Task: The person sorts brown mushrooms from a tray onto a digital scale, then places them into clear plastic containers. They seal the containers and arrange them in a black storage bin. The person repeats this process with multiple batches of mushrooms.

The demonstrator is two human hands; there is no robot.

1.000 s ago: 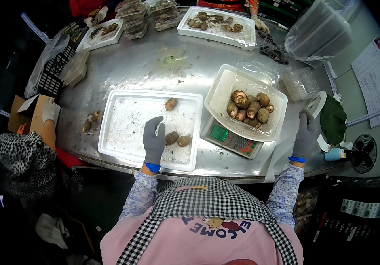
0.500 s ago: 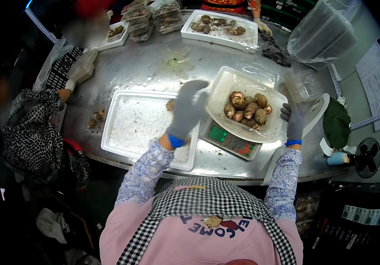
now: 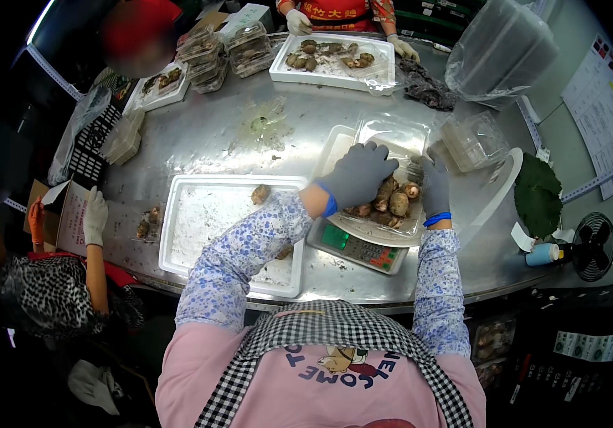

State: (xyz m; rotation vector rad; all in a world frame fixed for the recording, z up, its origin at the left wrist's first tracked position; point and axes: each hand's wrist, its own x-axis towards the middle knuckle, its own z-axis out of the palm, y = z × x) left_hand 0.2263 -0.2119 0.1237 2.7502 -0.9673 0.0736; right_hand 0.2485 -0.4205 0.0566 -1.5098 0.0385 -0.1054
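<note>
Curving over rough, rounded tubers point(image 3: 397, 204) is the gray-gloved left hand point(image 3: 361, 173).

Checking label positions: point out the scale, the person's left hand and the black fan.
Scale point(image 3: 356, 247): head view, middle of its front panel.
Left hand point(image 3: 361, 175): head view, back of the hand.
Black fan point(image 3: 594, 247): head view, middle of its round face.

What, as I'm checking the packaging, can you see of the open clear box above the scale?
The clear box looks like thin, shiny plastic, its lid open toward the far side. It holds rough, brown tubers and sits in an off-white basin on the scale. The left hand reaches over it, hiding part; the right hand is at its right side, though contact is hard to tell.
</note>
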